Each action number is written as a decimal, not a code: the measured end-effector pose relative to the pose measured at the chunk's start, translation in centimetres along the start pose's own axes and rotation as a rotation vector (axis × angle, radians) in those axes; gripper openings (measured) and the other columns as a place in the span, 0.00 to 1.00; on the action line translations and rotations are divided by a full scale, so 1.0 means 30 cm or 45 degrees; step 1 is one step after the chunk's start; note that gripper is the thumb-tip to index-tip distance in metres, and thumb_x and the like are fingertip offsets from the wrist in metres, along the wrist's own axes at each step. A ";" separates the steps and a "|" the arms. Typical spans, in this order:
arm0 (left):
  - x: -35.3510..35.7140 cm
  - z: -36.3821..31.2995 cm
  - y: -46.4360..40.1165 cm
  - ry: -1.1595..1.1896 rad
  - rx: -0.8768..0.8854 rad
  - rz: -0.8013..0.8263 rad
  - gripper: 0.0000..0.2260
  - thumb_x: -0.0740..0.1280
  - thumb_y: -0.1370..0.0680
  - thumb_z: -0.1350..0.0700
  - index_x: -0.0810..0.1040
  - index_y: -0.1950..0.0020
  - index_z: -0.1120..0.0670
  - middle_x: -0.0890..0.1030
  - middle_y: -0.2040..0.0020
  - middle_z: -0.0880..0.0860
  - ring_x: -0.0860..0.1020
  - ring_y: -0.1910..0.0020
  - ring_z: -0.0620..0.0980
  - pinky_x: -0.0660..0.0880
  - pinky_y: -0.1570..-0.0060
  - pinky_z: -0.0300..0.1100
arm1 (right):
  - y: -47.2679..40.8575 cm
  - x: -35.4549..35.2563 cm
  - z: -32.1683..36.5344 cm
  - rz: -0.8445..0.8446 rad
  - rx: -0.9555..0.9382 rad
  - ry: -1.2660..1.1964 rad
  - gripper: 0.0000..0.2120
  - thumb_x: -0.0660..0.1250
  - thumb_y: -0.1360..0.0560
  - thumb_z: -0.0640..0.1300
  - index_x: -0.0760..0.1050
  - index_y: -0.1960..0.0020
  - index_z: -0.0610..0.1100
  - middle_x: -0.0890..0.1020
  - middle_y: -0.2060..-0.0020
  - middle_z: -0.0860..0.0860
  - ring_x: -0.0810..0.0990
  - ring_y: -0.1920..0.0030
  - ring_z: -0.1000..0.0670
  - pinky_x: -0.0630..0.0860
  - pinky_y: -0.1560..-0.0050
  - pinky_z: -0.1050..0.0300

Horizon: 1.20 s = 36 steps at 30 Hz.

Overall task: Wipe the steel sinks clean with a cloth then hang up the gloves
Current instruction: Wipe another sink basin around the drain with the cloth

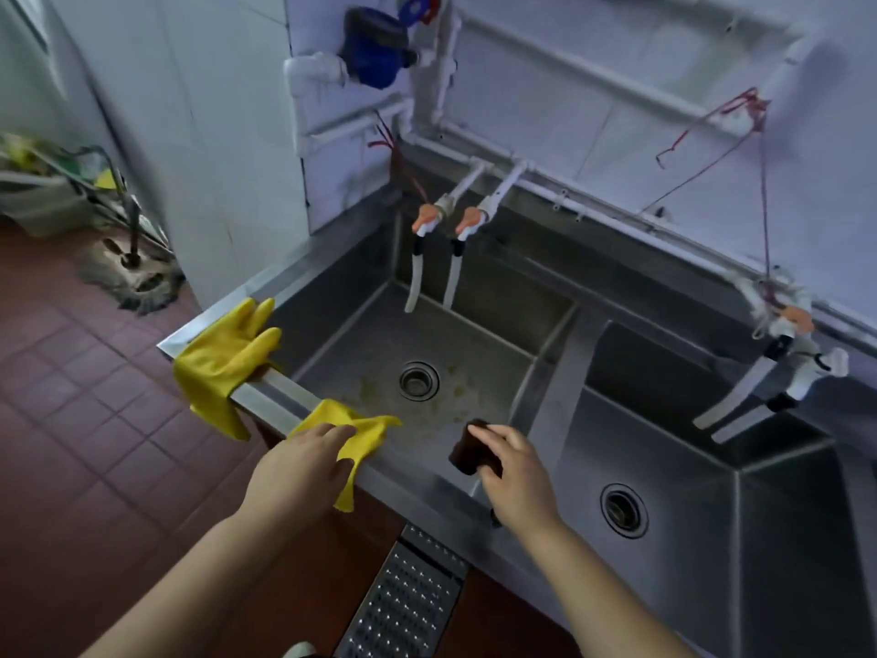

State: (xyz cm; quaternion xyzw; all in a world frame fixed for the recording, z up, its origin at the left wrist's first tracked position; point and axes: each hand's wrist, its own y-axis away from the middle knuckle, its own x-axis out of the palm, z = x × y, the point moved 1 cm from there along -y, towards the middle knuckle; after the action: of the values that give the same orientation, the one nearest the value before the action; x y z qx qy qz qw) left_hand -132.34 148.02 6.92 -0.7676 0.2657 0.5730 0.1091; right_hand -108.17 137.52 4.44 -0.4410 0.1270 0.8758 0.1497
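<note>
Hands over sink rim, left flat on yellow glove, right gripping dark cloth

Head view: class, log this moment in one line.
left hand: on yellow glove | right hand: holds dark pad | sink: stained

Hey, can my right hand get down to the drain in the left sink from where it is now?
Probably yes: the right hand, gripping a dark sponge, hangs over that basin and nothing covers the drain.
</note>
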 end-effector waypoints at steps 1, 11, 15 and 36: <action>-0.021 0.044 -0.012 0.000 0.000 0.000 0.20 0.60 0.21 0.47 0.66 0.28 0.45 0.72 0.34 0.44 0.73 0.36 0.47 0.74 0.45 0.43 | -0.017 0.022 0.036 -0.006 0.010 -0.009 0.25 0.65 0.26 0.35 0.71 0.32 0.54 0.71 0.36 0.56 0.69 0.35 0.54 0.67 0.35 0.60; 0.010 0.160 -0.287 -0.035 0.141 0.101 0.20 0.60 0.21 0.46 0.67 0.29 0.45 0.73 0.34 0.44 0.73 0.36 0.46 0.72 0.45 0.42 | -0.128 0.143 0.054 -0.051 0.206 0.006 0.25 0.65 0.25 0.37 0.71 0.31 0.55 0.69 0.34 0.56 0.67 0.33 0.54 0.64 0.34 0.63; 0.084 0.144 -0.402 -0.073 0.181 0.195 0.20 0.60 0.21 0.47 0.67 0.29 0.45 0.73 0.35 0.44 0.72 0.35 0.47 0.73 0.45 0.42 | -0.218 0.171 -0.006 -0.063 0.260 0.007 0.25 0.66 0.26 0.36 0.71 0.32 0.54 0.69 0.33 0.54 0.67 0.33 0.53 0.63 0.34 0.62; 0.215 -0.081 -0.863 -0.041 0.418 0.469 0.14 0.62 0.23 0.53 0.74 0.37 0.49 0.77 0.41 0.48 0.76 0.45 0.51 0.76 0.54 0.47 | -0.494 0.096 -0.268 -0.461 0.910 0.289 0.26 0.63 0.22 0.41 0.61 0.26 0.38 0.58 0.25 0.43 0.57 0.30 0.43 0.54 0.26 0.51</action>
State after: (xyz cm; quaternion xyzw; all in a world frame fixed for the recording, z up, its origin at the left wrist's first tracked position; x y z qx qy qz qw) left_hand -115.23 166.66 -1.89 -0.6689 0.4888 0.5446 0.1302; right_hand -98.36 148.78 -3.88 -0.4701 0.3590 0.6820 0.4301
